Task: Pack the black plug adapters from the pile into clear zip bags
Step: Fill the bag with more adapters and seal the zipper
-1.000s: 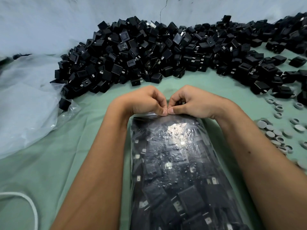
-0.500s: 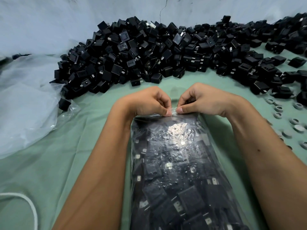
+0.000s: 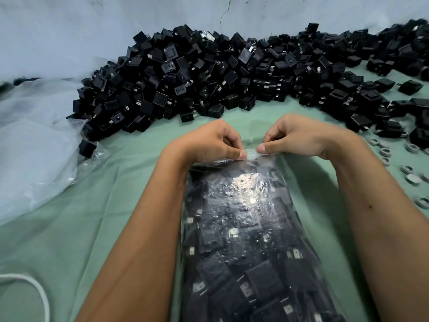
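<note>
Far out to the left of the left hand lies a heap of crumpled clear plastic (image 3: 30,145), and nearer the person on that side a white cord (image 3: 34,289) curls over the green cloth (image 3: 97,217) that covers the work surface. The left hand (image 3: 209,141) has its fingers curled, thumb and forefinger pinching the top edge of a clear bag (image 3: 250,240). The bag lies between the two forearms and runs from the fingertips back toward the person, packed full of black adapters with their metal prongs showing through the plastic. A short stretch of the bag's edge is bare between the two hands, which sit close but do not touch. The right hand (image 3: 299,138) pinches that same edge in the same way. Beyond both hands, against a pale wall, the pile of loose adapters (image 3: 209,73) stretches from past the left hand across to far right of the right hand. To the right of the right wrist, small grey rings (image 3: 411,177) are scattered on the cloth.
</note>
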`<state>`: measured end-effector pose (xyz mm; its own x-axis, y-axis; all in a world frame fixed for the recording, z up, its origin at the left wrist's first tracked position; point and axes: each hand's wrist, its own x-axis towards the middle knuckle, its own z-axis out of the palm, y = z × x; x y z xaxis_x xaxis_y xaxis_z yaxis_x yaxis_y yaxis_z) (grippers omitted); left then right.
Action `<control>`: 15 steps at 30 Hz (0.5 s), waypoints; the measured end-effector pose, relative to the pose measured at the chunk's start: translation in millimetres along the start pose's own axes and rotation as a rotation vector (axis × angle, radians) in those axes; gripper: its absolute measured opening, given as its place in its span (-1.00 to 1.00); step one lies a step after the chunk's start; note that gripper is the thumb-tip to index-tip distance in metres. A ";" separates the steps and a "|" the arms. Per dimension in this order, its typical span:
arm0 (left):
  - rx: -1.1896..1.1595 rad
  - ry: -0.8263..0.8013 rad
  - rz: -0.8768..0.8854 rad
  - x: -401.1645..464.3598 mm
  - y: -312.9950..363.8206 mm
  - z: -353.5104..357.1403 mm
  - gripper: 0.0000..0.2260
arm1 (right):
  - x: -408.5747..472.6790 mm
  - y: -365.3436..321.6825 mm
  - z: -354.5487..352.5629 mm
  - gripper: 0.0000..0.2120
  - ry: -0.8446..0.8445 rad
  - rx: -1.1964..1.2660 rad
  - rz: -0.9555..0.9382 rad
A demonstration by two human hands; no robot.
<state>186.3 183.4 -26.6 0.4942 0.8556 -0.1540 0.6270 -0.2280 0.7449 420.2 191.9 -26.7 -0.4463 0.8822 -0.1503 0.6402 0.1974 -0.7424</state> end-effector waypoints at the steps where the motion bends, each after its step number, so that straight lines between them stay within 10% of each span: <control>1: -0.020 0.002 -0.009 -1.1 -1.6 -0.6 -0.93 | -1.2 2.3 -2.5 -0.78 0.009 0.007 0.021; 15: -0.046 0.148 -0.086 -7.6 -15.5 -11.6 -0.79 | -1.7 11.5 -4.9 -0.77 -0.010 0.098 -0.011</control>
<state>165.8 185.8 -29.4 0.3434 0.9310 -0.1240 0.6332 -0.1320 0.7627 431.4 194.8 -31.8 -0.4597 0.8757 -0.1478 0.5712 0.1641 -0.8042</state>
